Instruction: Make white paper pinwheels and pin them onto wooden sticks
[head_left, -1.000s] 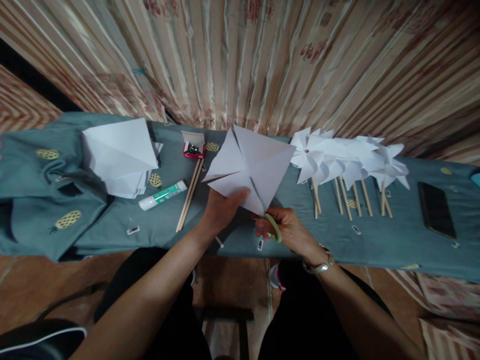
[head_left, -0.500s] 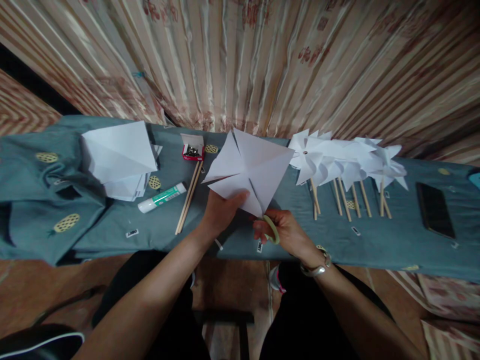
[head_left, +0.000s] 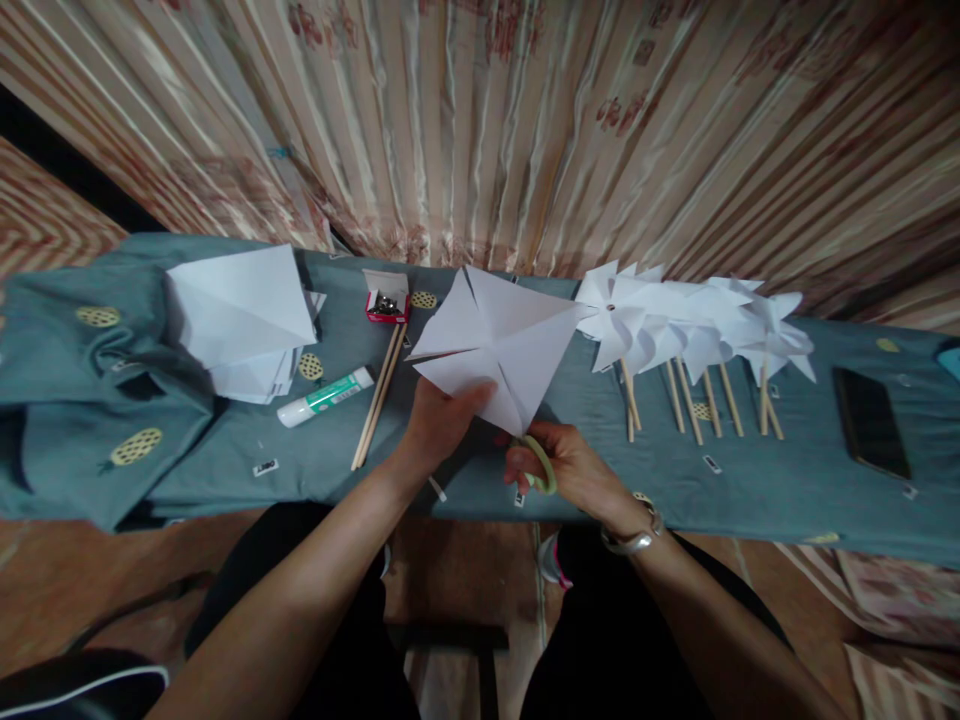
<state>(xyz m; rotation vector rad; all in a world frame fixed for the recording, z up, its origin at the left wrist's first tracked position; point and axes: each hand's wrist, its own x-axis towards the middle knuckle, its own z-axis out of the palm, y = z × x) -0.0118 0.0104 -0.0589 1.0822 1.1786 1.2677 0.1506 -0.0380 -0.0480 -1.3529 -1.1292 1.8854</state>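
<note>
My left hand [head_left: 444, 418] grips a square sheet of white paper [head_left: 517, 325] by its lower edge, thumb on top and fingers hidden underneath. Slits run inward from several of the sheet's corners, stopping short of the centre. Scissors [head_left: 546, 470] with pale green handles are in my right hand [head_left: 566, 462], fingers wrapped round the loops. Their blades lie at the sheet's lower corner, mostly hidden by the paper, so how far apart they are cannot be seen.
On the cloth-covered table [head_left: 465, 490], paper sheets [head_left: 240, 310], a glue stick [head_left: 325, 397], wooden sticks [head_left: 381, 395] and a red box of small metal pieces [head_left: 387, 304] lie left. Paper pinwheels on sticks [head_left: 690, 320] and a phone [head_left: 870, 420] lie right. A curtain [head_left: 480, 130] hangs behind.
The paper has shifted slightly, its right corner now a little lower and further left. My right hand and the scissors have moved marginally left and down; my left hand keeps its hold.
</note>
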